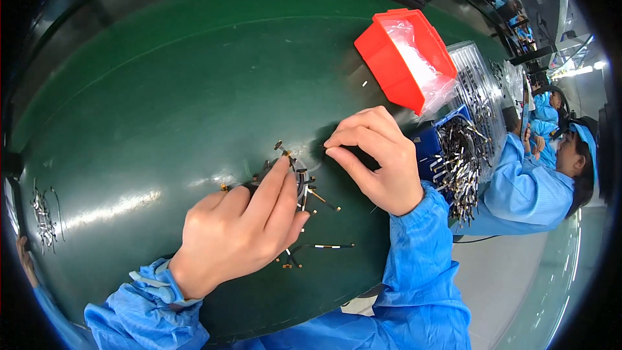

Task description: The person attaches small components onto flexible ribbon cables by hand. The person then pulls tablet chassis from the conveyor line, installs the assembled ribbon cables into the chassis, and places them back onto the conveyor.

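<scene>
My left hand (pixel 240 227) lies over a small heap of thin flex cables (pixel 302 181) on the green table. Its fingers are stretched out, and the index fingertip touches one cable near a dark connector end (pixel 280 146). To the right of the heap, my right hand (pixel 379 155) is closed in a pinch of thumb and index finger. A tiny dark bit shows at those fingertips, too small to name. One flex cable with white patches (pixel 334 245) lies apart, nearer to me, and short pieces with gold ends (pixel 290 260) are beside it.
A red bin (pixel 389 61) with clear plastic bags stands at the far right. Beside it are a blue box (pixel 426 146) heaped with flex cables and a clear tray (pixel 476 68) of parts. More cables (pixel 45 220) lie far left. A co-worker (pixel 528 181) in blue sits at the right.
</scene>
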A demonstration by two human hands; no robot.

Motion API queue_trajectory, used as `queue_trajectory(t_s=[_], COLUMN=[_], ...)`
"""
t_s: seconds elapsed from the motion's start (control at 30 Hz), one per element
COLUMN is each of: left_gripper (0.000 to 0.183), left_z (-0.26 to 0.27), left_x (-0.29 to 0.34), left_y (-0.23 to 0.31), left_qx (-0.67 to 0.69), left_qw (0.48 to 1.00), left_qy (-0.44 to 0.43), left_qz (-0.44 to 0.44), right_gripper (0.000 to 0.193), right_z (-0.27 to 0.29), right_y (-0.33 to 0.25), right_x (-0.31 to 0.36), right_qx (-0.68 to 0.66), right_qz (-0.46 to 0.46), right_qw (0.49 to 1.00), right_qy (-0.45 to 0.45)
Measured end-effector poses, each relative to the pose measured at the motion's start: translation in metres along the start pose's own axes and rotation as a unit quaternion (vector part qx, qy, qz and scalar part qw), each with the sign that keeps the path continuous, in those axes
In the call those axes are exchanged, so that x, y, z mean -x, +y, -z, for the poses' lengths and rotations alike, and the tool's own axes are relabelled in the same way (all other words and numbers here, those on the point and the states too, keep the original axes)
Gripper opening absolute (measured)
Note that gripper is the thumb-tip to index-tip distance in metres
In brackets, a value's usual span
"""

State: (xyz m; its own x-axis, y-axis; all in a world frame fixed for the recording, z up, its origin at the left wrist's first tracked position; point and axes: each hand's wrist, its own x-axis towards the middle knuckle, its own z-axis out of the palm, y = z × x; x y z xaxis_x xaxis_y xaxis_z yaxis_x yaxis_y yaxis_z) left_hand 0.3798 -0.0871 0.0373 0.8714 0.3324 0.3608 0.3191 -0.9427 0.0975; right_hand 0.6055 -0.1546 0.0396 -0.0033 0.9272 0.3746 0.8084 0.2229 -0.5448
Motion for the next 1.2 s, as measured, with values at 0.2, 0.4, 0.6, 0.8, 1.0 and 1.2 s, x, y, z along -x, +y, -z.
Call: queue_trajectory(t_s=[0.2, 0.4, 0.6, 0.8, 1.0, 1.2], left_gripper=[0.040, 0.043, 0.045, 0.045, 0.045, 0.045], left_z=[-0.005, -0.015, -0.016, -0.016, -0.015, -0.015], left_x=[0.003, 0.001, 0.001, 0.001, 0.001, 0.002], left_y=[0.005, 0.006, 0.004, 0.002, 0.003, 0.003], left_qx=[0.004, -0.002, -0.005, 0.000, 0.000, 0.004], left_qw=[1.000, 0.999, 0.999, 0.999, 0.999, 0.999], left_qy=[-0.005, -0.012, -0.020, -0.023, -0.028, -0.028], left_qz=[-0.016, -0.040, -0.048, -0.050, -0.046, -0.043], right_gripper=[0.014, 0.014, 0.014, 0.017, 0.019, 0.025], right_z=[-0.008, -0.017, -0.020, -0.022, -0.021, -0.017], right_y=[0.001, 0.005, 0.008, 0.011, 0.009, 0.011], right_x=[-0.012, -0.025, -0.023, -0.022, -0.022, -0.019], right_qx=[-0.012, -0.036, -0.018, -0.023, 0.002, -0.014], right_qz=[0.037, 0.088, 0.110, 0.094, 0.117, 0.104], right_qw=[0.999, 0.995, 0.991, 0.994, 0.991, 0.991], right_qy=[-0.005, -0.043, -0.071, -0.057, -0.061, -0.083])
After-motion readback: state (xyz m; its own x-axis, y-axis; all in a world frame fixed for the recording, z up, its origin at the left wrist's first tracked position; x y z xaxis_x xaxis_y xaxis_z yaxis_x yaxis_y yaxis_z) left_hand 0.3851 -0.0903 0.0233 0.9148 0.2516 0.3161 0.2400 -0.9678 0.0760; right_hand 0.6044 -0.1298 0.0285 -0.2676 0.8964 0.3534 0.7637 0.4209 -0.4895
